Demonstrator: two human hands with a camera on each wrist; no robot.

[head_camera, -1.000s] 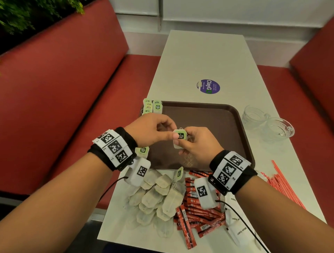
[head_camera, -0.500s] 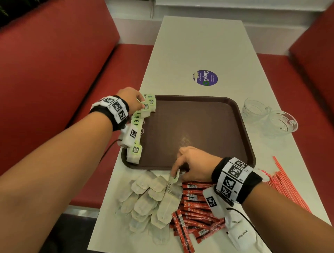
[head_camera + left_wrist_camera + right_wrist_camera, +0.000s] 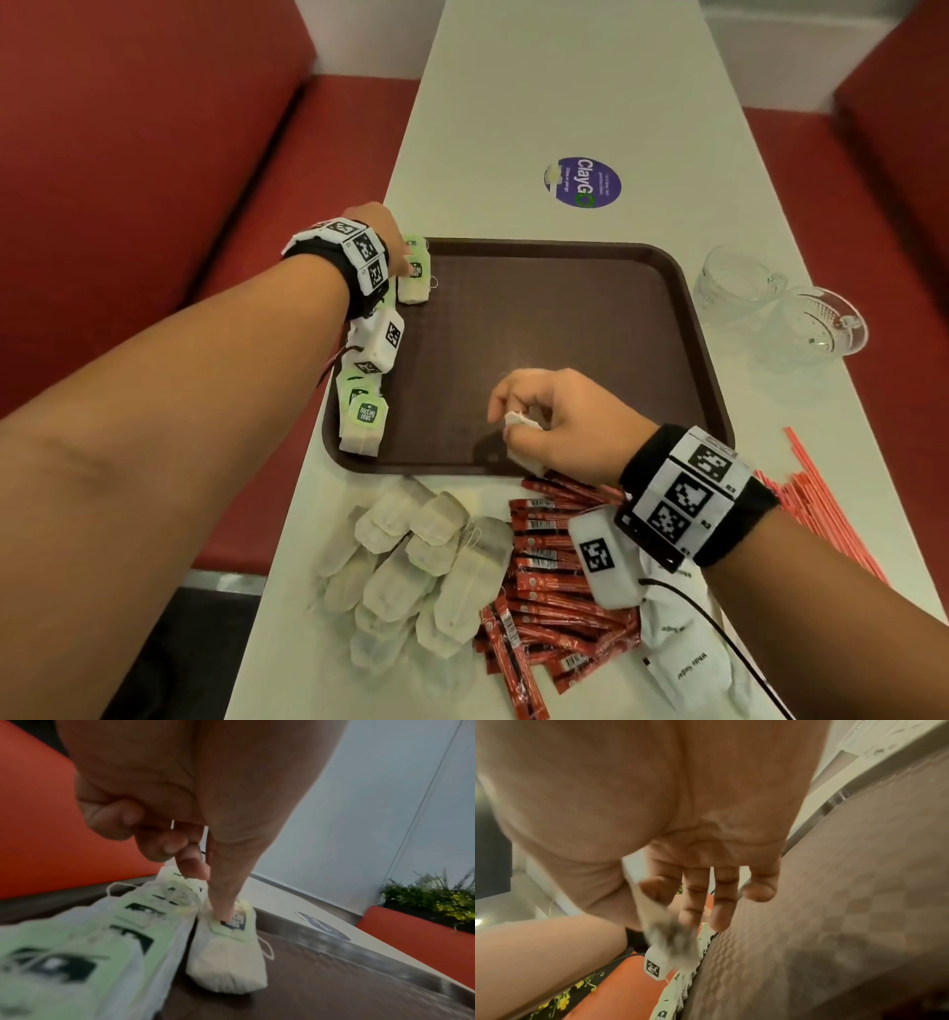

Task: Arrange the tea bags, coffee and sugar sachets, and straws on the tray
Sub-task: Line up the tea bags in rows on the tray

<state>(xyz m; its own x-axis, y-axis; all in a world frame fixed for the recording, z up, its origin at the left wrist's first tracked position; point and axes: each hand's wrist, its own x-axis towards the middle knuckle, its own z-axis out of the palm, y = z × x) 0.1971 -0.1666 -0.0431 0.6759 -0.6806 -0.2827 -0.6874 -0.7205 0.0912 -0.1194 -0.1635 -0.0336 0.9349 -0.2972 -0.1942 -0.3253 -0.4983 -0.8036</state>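
1. Nearest us, loose pale paper tea bags (image 3: 411, 560) and red coffee sachets (image 3: 554, 575) wait just before the brown plastic tray (image 3: 539, 308).
2. Our right hand (image 3: 560, 421) pinches one white tea bag (image 3: 521, 424) above the tray's near edge, likely for placing.
3. Our left hand (image 3: 380, 226), forefinger extended and the rest curled, presses a green-tagged tea bag (image 3: 228, 951) flat in the tray's far-left corner, starting a second row.

Dim warm light, blurred wrist views
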